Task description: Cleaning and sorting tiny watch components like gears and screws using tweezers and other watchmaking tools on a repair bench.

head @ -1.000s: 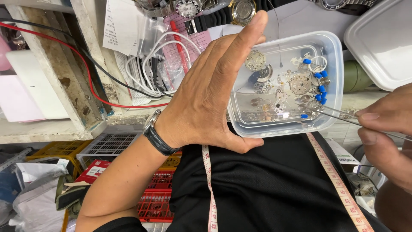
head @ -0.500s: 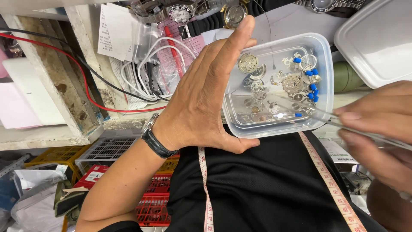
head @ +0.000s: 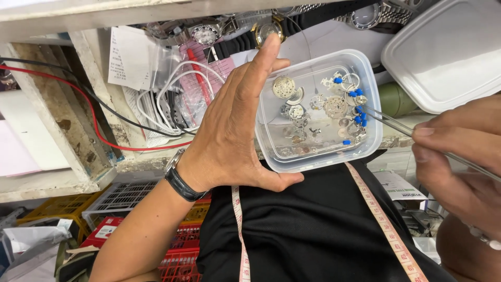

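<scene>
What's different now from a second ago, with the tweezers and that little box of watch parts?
The tweezers in the right hand have slid their tips from the lower right corner of the clear plastic box up to the blue-tipped parts. The left hand still steadies the box; nothing is lifted out.

you're sitting in a watch repair workshop: wristwatches point(head: 206, 34) are lying along the cluttered desk point(head: 52, 183), and a clear tub point(head: 318, 159) is holding loose watch movements point(head: 334, 107) and gears.
</scene>
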